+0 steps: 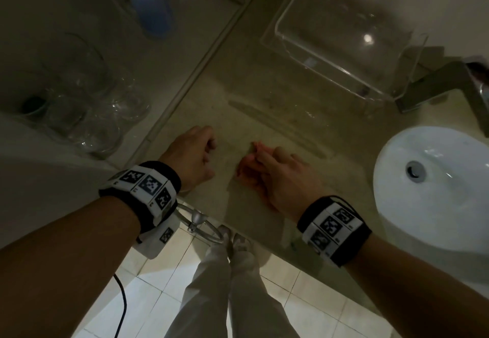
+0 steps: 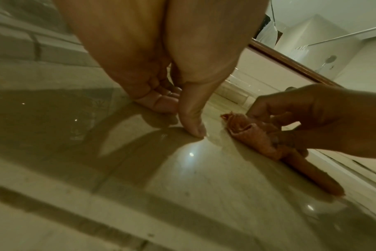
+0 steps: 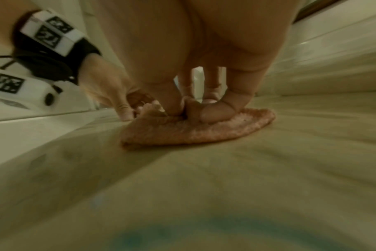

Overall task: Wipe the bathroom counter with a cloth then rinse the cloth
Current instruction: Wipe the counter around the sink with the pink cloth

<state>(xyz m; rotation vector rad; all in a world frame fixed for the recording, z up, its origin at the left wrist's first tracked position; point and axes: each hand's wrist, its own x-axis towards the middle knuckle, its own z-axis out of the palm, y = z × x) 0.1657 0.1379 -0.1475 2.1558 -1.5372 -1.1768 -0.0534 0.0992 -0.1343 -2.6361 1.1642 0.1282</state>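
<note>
A crumpled pink cloth (image 1: 247,164) (image 2: 253,134) (image 3: 193,132) lies on the glossy beige counter (image 1: 264,99) near its front edge. My right hand (image 1: 262,158) (image 3: 195,110) grips it from above, thumb and fingers pinching a fold and pressing it onto the surface. My left hand (image 1: 209,150) (image 2: 178,115) sits just left of the cloth, apart from it. Its fingers are curled under, its thumb tip touches the counter, and it holds nothing. Faint wet streaks show on the counter beyond the hands.
A white round sink (image 1: 434,192) is set into the counter at the right, with a square metal faucet (image 1: 449,83) behind it. A clear acrylic tray (image 1: 344,38) stands at the back. Several glasses (image 1: 92,105) and a blue bottle (image 1: 153,7) are at the left.
</note>
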